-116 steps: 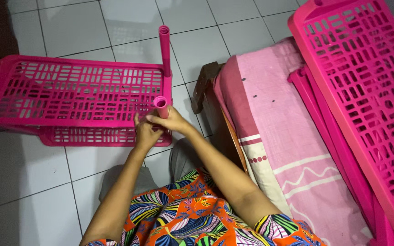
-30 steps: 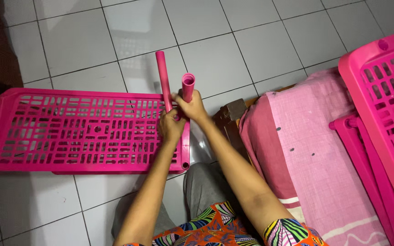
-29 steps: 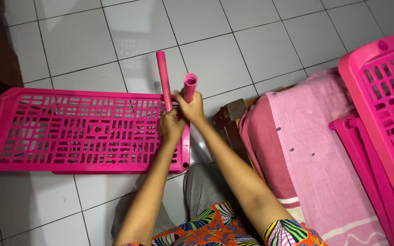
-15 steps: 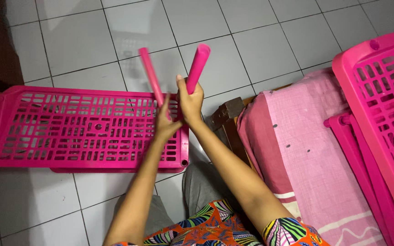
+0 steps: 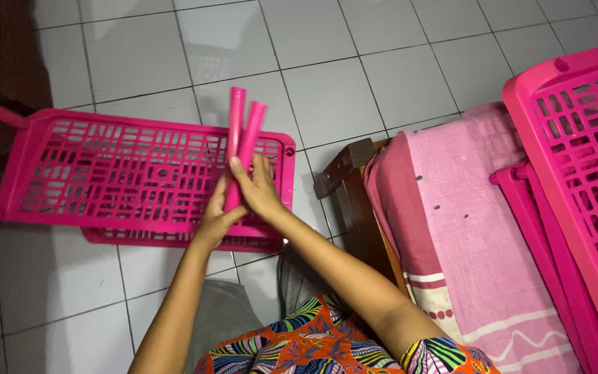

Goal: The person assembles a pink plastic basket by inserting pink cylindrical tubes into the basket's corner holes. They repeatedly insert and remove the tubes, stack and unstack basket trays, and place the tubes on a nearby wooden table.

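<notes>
Pink tubes [image 5: 242, 142], apart earlier, now pressed together.

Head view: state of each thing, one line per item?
Left hand: closed around the lower end of the pink tubes.
Right hand: closed around the same tubes.
Two pink tubes: side by side, held upright, off the shelf.
Pink lattice shelf: lying flat on the tiled floor.
Second pink lattice shelf: tilted, leaning at the right.
Pink cloth: draped over wooden furniture.
</notes>
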